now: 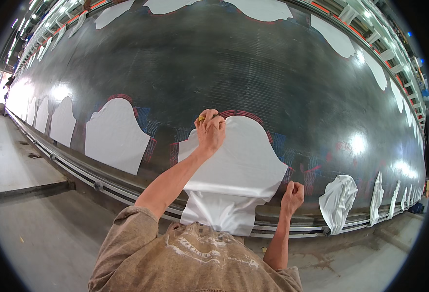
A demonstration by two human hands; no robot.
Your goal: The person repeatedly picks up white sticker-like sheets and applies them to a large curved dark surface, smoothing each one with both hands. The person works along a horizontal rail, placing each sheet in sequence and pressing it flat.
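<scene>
A white sleeve-shaped fabric panel (236, 153) lies mostly flat on the dark printing table (185, 65) before me. Its lower part hangs in folds over the table's near edge, against my shirt. My left hand (211, 131), with a yellow band on one finger, rests at the panel's upper left edge with bent fingers; the fingertips are partly hidden. Off the panel's lower right corner, my right hand (293, 197) is curled closed, with nothing visible in it. Red and blue printed marks (249, 114) show around the panel's outline.
Another flat white panel (115, 135) lies to the left, with several more beyond it. A crumpled white panel (338, 200) drapes over the near edge at right. Metal rails (298, 230) run along this edge. Further panels (260, 9) line the far side.
</scene>
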